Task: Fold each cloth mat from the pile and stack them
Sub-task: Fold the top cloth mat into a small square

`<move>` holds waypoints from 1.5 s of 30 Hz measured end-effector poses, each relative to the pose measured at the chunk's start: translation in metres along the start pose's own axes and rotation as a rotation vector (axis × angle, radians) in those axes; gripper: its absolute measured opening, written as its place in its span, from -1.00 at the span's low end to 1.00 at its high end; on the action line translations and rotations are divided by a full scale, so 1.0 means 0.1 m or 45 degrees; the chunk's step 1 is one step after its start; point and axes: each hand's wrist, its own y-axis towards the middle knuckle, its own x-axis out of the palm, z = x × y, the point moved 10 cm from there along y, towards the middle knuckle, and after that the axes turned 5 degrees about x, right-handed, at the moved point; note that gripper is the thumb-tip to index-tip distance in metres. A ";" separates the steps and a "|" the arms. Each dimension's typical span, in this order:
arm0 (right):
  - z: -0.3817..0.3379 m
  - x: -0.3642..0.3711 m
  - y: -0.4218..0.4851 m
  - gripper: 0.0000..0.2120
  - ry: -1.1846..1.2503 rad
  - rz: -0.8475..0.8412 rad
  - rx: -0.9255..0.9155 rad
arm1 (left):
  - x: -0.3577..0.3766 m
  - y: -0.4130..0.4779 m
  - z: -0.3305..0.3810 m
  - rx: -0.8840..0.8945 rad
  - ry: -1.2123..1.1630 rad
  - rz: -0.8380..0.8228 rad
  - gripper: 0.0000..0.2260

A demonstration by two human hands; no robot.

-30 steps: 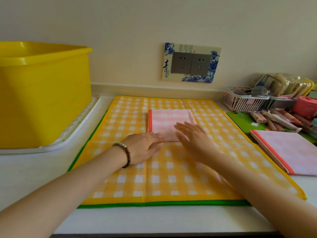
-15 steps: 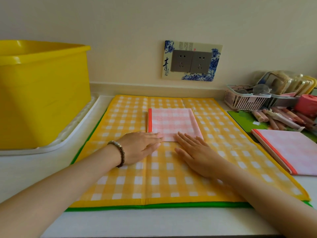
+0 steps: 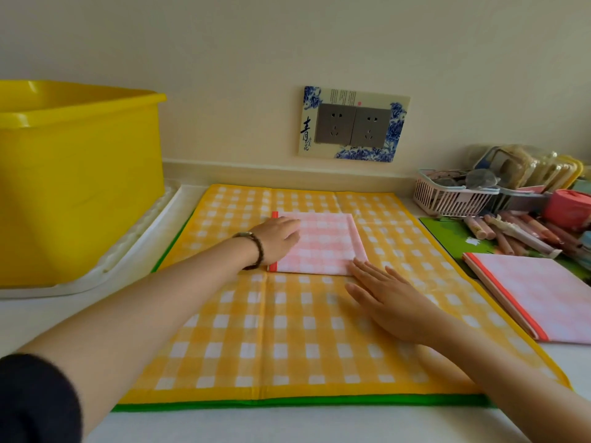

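Risk: folded pink mat [image 3: 323, 247], under the left grip [image 3: 278, 239]'s flat fingers and touching the right grip [image 3: 393, 302]'s straight fingertips, may spring open or skew when lifted, since neither grip clamps it. Pink stack [image 3: 543, 298] lies well right of the right grip.

One view only: a wide-angle camera worn on the head. It looks forward and down over the white counter [image 3: 38, 318] toward the back wall [image 3: 287, 43], which it faces almost squarely (the socket plate [image 3: 353, 124] sits just above frame centre). The viewpoint is close to the work surface: both forearms enter from the lower edge, and the left hand [image 3: 278, 239] and right hand [image 3: 388, 302] fall mid-frame. The yellow tub [image 3: 76, 187] bounds the left edge, a slatted basket [image 3: 454, 199] the right
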 end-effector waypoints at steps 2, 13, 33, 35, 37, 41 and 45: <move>-0.04 -0.03 -0.01 0.05 -0.044 0.004 -0.009 | 0.04 0.16 -0.18 -0.099 -0.003 0.019 -0.60; -0.47 -0.36 0.76 -0.56 -0.025 0.146 -0.053 | 0.29 0.35 -0.56 -0.358 0.154 -0.041 -0.50; 0.33 -0.16 1.34 -0.33 -0.042 0.117 0.310 | 0.27 0.34 -0.55 -0.340 0.107 0.008 -0.51; 0.44 -0.17 1.31 -0.32 -0.050 0.083 0.345 | 0.29 0.34 -0.56 -0.345 0.088 0.004 -0.51; 0.46 -0.16 1.29 -0.32 -0.041 0.052 0.354 | 0.28 0.33 -0.57 -0.345 0.059 0.020 -0.51; 0.43 -0.22 1.26 -0.38 0.082 0.068 0.355 | 0.19 0.28 -0.57 -0.331 -0.266 0.137 -0.52; 0.51 -0.45 1.19 -0.48 0.526 0.203 0.381 | -0.07 0.13 -0.66 -0.393 -0.776 0.335 -0.54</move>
